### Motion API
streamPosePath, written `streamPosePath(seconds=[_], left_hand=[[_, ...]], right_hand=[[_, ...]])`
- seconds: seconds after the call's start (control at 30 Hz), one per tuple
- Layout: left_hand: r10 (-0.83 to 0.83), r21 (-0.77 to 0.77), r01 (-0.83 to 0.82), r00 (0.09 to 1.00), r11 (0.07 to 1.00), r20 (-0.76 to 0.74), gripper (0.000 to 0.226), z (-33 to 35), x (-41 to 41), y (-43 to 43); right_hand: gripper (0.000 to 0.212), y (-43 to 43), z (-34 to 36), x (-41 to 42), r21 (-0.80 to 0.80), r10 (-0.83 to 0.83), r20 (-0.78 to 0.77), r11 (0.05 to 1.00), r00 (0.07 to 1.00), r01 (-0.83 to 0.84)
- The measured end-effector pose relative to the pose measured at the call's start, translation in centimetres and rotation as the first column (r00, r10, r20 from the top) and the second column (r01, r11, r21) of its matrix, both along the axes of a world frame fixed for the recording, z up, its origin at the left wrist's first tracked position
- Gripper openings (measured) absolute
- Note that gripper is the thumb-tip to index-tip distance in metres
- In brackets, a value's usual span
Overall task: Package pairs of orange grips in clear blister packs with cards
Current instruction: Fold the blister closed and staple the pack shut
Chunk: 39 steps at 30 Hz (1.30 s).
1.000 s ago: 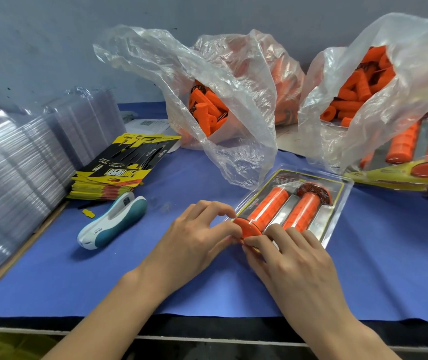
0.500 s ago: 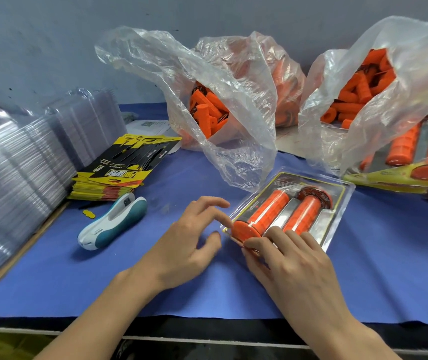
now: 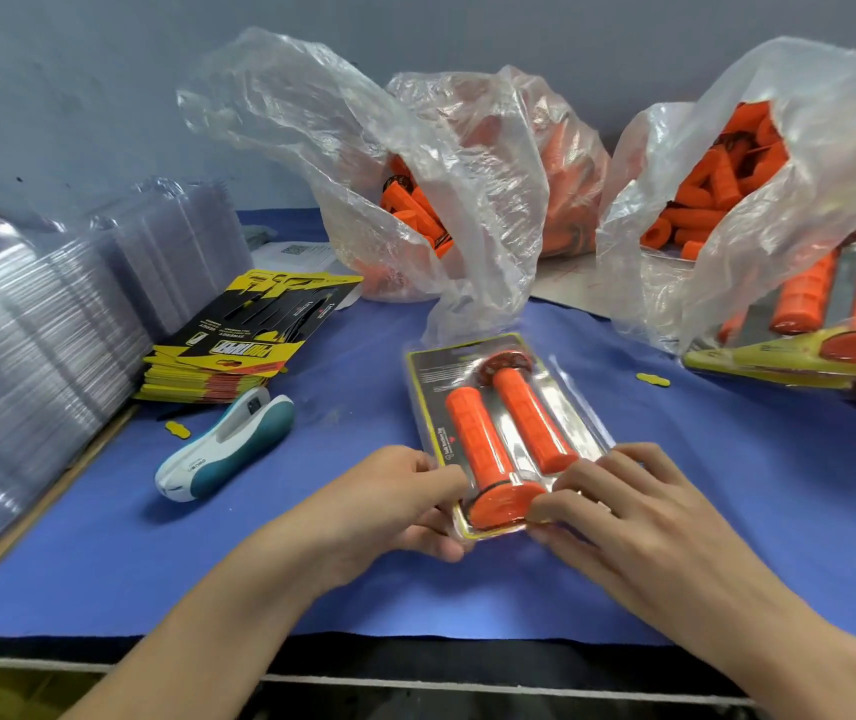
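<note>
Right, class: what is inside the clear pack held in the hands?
In the pack, two orange grips lie side by side on a dark, yellow-edged card. The left hand and right hand hold and cover its near corners; the grips hide the card beneath them.

This is a hand-packing station in a small workshop or factory. A blue-covered tabletop stands against a bare grey wall. On it lies a stack of printed cards. Left of the cards rise tall piles of clear blister shells, and just in front of them is a stapler. Right of the cards stand plastic bags full of loose orange grips, with finished packs farther right. Nearer, right of the cards, a left hand and a right hand hold one filled blister pack.
</note>
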<state>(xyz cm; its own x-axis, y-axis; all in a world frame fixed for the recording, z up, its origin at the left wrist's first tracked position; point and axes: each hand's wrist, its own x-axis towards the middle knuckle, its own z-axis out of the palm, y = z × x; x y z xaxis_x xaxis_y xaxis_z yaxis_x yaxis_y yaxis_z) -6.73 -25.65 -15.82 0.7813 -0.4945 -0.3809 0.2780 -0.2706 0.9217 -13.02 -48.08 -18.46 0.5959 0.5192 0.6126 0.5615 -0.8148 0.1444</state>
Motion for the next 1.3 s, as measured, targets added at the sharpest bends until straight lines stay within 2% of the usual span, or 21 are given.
streamPosePath(seconds=[0.07,0.13,0.3,0.47,0.63,0.83,0.93,0.97,1.07,1.1,1.2,1.3], left_hand=[[0.013,-0.043,-0.015,0.999,0.999,-0.041,0.035,-0.2,-0.8,-0.8],[0.039,-0.076,-0.044,0.997,0.996,-0.065,0.037,-0.3,-1.4,-1.5],[0.126,-0.049,-0.129,0.990,0.990,-0.071,0.046,-0.1,-0.8,-1.8],[0.374,-0.027,-0.376,0.926,0.926,-0.045,0.021,0.0,2.5,-0.5],[0.533,-0.031,-0.533,0.846,0.846,0.000,0.022,-0.1,5.7,1.1],[0.561,-0.049,-0.561,0.828,0.827,-0.015,0.021,-0.3,6.6,1.4],[0.569,-0.077,-0.571,0.821,0.817,-0.046,0.024,-0.5,6.3,1.0],[0.582,-0.096,-0.586,0.810,0.804,-0.067,0.024,-0.6,6.3,0.9],[0.602,-0.138,-0.614,0.790,0.778,-0.121,0.024,-0.6,6.1,0.9],[0.599,-0.143,-0.612,0.790,0.778,-0.130,0.024,-0.6,6.1,0.9],[0.583,-0.143,-0.598,0.801,0.789,-0.133,0.025,-0.5,6.1,0.9],[0.575,-0.121,-0.587,0.810,0.801,-0.116,0.025,-0.6,6.2,1.0]], right_hand=[[0.008,0.0,-0.2,-0.3,0.024,0.009,-0.012,1.000,1.000,-0.009],[0.005,0.3,-0.5,-0.5,0.024,0.042,-0.009,0.999,0.999,-0.041],[0.017,-0.4,-0.5,-0.4,-0.035,0.040,-0.031,0.999,0.999,-0.041],[0.022,-0.7,-0.1,-0.3,-0.051,0.032,-0.051,0.998,0.998,-0.034],[0.016,-1.3,0.1,-0.2,-0.020,-0.001,-0.053,1.000,0.999,0.000],[0.050,-3.8,0.7,0.7,0.005,-0.197,-0.072,0.980,0.978,0.197],[0.063,-5.0,0.8,0.9,0.089,-0.264,-0.120,0.957,0.957,0.275],[0.060,-5.1,0.8,0.8,0.132,-0.267,-0.121,0.950,0.956,0.282],[0.026,-3.6,0.9,0.9,0.278,-0.233,-0.111,0.926,0.966,0.255],[0.023,-2.5,0.9,1.1,0.292,-0.213,-0.104,0.927,0.972,0.234],[0.024,0.2,0.3,2.2,0.189,-0.175,-0.080,0.964,0.981,0.188],[0.021,1.0,0.2,3.4,0.148,-0.208,-0.105,0.964,0.972,0.222]])
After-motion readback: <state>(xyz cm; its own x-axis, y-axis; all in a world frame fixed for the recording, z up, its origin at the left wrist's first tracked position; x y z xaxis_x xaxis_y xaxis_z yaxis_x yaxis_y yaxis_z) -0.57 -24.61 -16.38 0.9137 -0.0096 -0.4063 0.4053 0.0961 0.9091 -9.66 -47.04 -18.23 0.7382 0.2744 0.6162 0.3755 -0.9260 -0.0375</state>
